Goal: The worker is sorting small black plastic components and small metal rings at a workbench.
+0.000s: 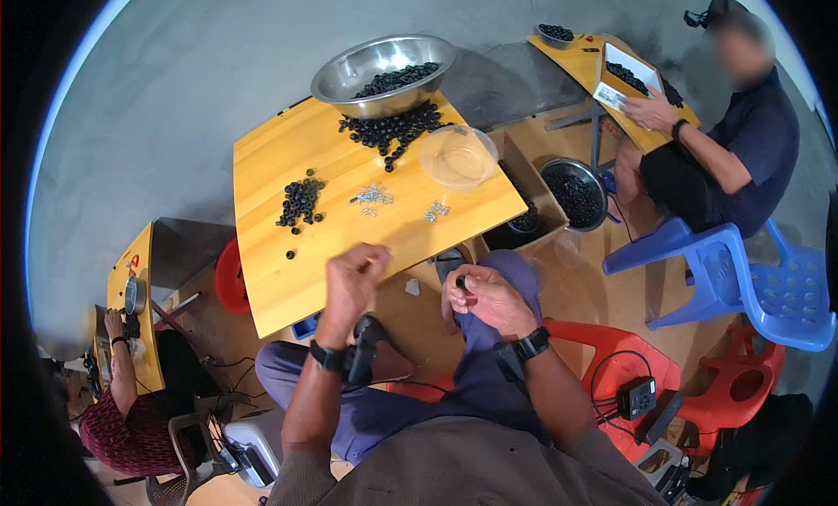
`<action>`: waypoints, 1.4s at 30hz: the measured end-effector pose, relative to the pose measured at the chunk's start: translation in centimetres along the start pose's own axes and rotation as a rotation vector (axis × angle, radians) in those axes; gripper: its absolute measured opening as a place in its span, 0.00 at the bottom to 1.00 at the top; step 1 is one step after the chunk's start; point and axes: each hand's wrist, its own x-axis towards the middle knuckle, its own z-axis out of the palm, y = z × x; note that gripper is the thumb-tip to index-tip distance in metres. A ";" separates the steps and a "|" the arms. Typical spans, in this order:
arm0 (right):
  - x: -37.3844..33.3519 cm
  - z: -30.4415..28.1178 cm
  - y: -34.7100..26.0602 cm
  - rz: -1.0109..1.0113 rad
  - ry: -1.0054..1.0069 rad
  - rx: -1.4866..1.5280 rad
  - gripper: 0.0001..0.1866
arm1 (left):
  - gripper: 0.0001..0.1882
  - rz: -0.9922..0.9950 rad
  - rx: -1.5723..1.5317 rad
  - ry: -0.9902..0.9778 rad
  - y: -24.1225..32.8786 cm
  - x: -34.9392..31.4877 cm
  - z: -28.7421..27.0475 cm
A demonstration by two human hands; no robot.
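At frame centre I see my right hand fingers clamped on a small black ring, axis unreadable; left hand fingers pinched together.

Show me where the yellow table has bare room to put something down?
The wooden table is bare along its left edge and near corner, beside the small pile of black rings. It's crowded at the far end: steel bowl, spilled rings, clear bowl, and screws mid-table.
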 end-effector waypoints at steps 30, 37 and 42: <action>-0.7 -1.4 1.4 -0.069 0.227 -0.141 0.11 | 0.20 0.586 0.416 0.088 7.6 -5.3 7.9; -1.3 -1.4 1.2 -0.129 0.186 -0.101 0.14 | 0.25 0.571 0.405 0.081 7.7 -7.0 8.4; -1.4 -1.7 2.1 -0.112 0.231 -0.131 0.14 | 0.27 0.549 0.338 0.007 5.9 -7.6 7.9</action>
